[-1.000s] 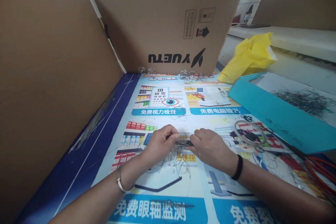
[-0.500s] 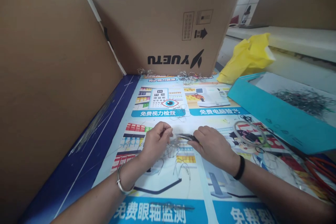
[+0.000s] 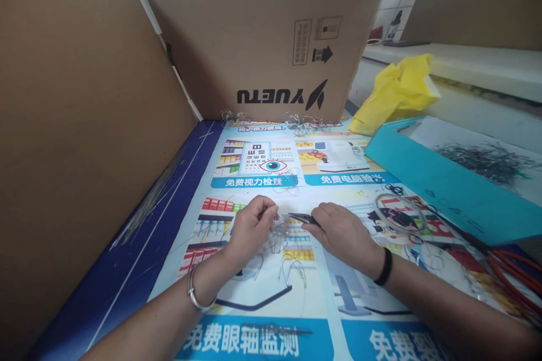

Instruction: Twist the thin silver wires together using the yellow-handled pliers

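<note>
Okay so, starting at the fingertips: the left hand (image 3: 249, 228) has thumb and index pinched narrow on thin silvery wire (image 3: 277, 240), which shows as a loose tangle just below and beside them. It's faint down there, so I can't honestly tell which strand is actually in the pinch. The right hand (image 3: 345, 234) is wrapped around the slim dark metal pliers (image 3: 302, 218), nose aimed at the left fingertips, near but apart. Looks like they're gripped well back so the tip reaches in without the knuckles crowding the pinch, and the left probably pinches small to keep the fine stuff steady. More bent wires lie on the glossy blue-and-white printed sheet (image 3: 317, 302) under both hands. Farther right there's a pale round ring (image 3: 378, 211), then a tool with orange-red handles (image 3: 508, 279), and an open teal cardboard box (image 3: 444, 189) holding a dark heap of cut-looking strands. Behind that sits a crumpled yellow bag (image 3: 392, 93), and a tall brown cardboard panel (image 3: 254, 28) stands at the back, maybe to stop bits flying off. Versus the earliest frame, the pliers' nose was right up at the left fingers; now there's a small gap, and the left hand sits slightly farther left.
</note>
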Available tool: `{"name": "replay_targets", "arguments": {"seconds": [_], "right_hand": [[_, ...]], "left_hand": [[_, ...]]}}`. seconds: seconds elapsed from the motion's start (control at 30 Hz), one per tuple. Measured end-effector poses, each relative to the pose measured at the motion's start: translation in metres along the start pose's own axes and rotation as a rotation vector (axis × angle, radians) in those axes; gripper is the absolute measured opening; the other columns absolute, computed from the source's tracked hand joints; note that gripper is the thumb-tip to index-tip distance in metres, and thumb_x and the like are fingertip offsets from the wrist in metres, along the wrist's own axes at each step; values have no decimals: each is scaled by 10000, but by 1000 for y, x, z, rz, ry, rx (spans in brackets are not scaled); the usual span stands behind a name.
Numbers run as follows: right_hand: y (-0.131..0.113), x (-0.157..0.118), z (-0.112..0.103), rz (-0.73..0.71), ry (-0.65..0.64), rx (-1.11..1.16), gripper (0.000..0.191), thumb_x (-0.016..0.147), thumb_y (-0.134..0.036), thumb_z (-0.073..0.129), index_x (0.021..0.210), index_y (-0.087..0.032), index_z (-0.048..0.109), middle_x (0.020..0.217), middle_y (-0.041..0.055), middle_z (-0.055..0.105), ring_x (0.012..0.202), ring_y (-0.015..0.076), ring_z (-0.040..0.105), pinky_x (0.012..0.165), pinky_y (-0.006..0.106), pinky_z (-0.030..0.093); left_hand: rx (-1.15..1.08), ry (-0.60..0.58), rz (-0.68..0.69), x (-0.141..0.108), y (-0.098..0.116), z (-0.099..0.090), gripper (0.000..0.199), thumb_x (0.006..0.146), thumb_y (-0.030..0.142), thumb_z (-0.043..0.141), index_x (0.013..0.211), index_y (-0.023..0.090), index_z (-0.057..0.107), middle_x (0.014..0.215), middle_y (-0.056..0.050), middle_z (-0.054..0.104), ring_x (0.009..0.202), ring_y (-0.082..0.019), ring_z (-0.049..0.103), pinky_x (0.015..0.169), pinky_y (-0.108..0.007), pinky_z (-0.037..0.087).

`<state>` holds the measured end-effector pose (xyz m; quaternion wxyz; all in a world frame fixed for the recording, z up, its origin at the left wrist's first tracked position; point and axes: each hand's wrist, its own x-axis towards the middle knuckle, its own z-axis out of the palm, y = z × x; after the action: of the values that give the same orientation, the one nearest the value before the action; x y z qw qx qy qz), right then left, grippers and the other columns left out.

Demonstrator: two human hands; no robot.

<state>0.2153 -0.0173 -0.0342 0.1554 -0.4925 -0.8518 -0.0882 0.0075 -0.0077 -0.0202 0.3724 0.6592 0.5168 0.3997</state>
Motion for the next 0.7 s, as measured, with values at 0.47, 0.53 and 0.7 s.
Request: {"name": "replay_targets", "arguments": {"seconds": [0.47,0.53,0.7], "right_hand": [[-5,0,-14,-17,-45,-12,257,874,-378,461,726,-184,539,687,20,574,650,151,522,571,269,291],[-5,1,-19,-26,-63,-30,253,867,-384,473,724,-187,540,682,19,572,642,156,515,571,276,282],[-6,2,-32,-77,-56,-113,242,858,-383,492,720,-191,543,680,35,559,648,176,490,576,299,250]], "left_hand": [[98,82,14,-1,2,1,162,845,305,452,751,200,533,602,33,559,569,-114,526,575,-213,387],[121,91,23,-1,2,2,162,850,304,447,755,202,529,606,34,557,571,-113,526,579,-214,383],[179,94,59,-2,2,2,147,853,296,444,768,203,520,625,30,553,583,-117,513,585,-217,371]]}}
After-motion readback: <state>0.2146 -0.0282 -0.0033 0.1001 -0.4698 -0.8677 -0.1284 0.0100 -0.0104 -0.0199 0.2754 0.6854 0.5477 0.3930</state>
